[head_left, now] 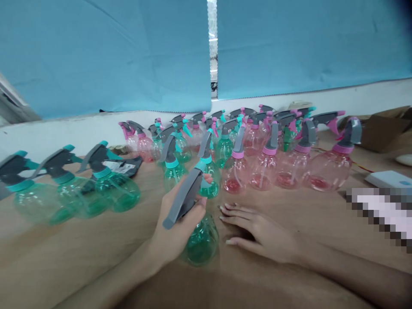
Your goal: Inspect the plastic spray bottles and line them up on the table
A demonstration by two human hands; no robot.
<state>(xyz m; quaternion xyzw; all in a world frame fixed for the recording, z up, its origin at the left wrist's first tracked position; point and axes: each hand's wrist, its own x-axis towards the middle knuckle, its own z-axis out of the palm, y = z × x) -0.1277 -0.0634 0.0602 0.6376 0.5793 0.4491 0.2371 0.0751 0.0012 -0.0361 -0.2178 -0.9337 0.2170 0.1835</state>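
Left hand (175,234) is gripping the green spray bottle (201,242) round its neck, fingers wrapping just under the grey trigger head. The bottle is sitting on the surface (80,253), close in front of the person. Right hand (257,234) is lying flat just right of it, fingers spread, holding nothing. Pink spray bottles (267,171) are standing in rows behind; other green bottles (117,191) are sitting at left.
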